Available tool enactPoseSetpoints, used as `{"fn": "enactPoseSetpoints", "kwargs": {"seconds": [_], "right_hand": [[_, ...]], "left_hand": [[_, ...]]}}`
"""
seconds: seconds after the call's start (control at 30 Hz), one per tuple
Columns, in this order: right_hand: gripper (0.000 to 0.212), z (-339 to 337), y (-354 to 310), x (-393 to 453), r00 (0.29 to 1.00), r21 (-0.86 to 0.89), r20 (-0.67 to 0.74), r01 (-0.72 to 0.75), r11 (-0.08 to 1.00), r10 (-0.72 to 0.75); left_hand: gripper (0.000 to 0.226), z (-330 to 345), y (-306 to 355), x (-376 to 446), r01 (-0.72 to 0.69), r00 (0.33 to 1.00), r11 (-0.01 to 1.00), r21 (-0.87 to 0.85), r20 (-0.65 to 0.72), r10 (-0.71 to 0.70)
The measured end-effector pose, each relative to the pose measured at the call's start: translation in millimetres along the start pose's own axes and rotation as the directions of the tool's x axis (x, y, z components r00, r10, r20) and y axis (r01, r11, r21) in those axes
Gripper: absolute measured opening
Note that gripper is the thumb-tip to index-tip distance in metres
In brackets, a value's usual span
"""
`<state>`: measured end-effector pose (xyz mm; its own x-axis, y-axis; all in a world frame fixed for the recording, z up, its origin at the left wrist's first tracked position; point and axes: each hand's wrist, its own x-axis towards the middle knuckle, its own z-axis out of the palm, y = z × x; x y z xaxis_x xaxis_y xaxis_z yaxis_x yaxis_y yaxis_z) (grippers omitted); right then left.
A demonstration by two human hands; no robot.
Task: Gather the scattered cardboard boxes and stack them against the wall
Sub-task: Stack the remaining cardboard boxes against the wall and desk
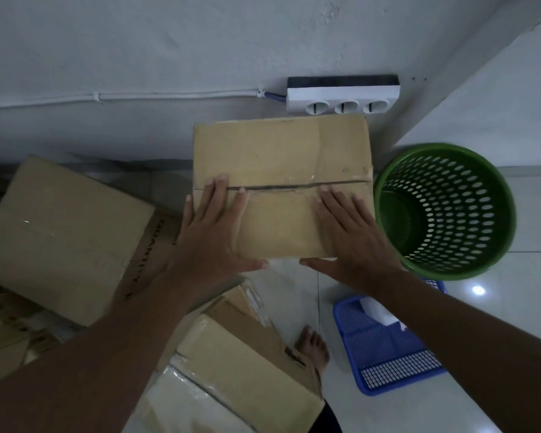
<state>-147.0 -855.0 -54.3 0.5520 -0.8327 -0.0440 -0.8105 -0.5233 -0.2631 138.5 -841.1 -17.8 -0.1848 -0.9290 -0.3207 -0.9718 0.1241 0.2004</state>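
Note:
A closed cardboard box [281, 154] stands against the white wall [138, 57], its two top flaps meeting in a seam. My left hand [214, 226] lies flat on the near flap at its left side, fingers straight, thumb at the near edge. My right hand [347, 228] lies flat on the same flap at its right side, thumb out along the near edge. A larger tilted cardboard box [63, 232] sits to the left, partly under my left forearm. Another box with a taped top [231, 370] lies at the bottom middle.
A green perforated waste basket [444, 210] stands right beside the box in the corner. A blue plastic tray [388, 348] lies on the tiled floor under my right forearm. A white power strip [342, 96] is fixed to the wall above the box. My bare foot [314, 348] shows below.

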Motion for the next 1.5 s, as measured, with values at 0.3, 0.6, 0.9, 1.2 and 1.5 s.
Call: {"fn": "enactPoseSetpoints", "kwargs": {"seconds": [0.3, 0.6, 0.9, 1.2, 1.5], "right_hand": [[0.107, -7.3, -0.4, 18.7, 0.995, -0.013, 0.09, -0.052, 0.999, 0.053], [0.074, -16.3, -54.1, -21.9, 0.99, 0.144, -0.085, -0.097, 0.985, 0.109], [0.059, 15.9, -169.2, -135.0, 0.918, 0.291, -0.138, -0.322, 0.901, 0.373], [0.072, 69.0, -271.0, -260.5, 0.763, 0.341, 0.073, -0.624, 0.703, 0.642], [0.103, 136.9, -297.6, -288.9, 0.502, 0.455, 0.175, -0.804, 0.382, 0.847]], "left_hand": [[0.137, -0.3, -0.9, 15.1, 0.046, 0.999, 0.998, -0.039, -0.013, -0.046], [0.086, 18.4, 4.0, -63.2, -0.011, 0.96, 0.991, -0.13, -0.279, -0.025], [0.057, 50.4, -24.9, -198.3, -0.064, 0.965, 0.965, -0.254, -0.26, -0.004], [0.055, 110.5, -50.1, -306.0, 0.097, 0.992, 0.924, -0.371, -0.034, -0.118], [0.068, 164.9, -73.1, -287.0, 0.273, 0.955, 0.859, -0.433, 0.013, -0.296]]}}
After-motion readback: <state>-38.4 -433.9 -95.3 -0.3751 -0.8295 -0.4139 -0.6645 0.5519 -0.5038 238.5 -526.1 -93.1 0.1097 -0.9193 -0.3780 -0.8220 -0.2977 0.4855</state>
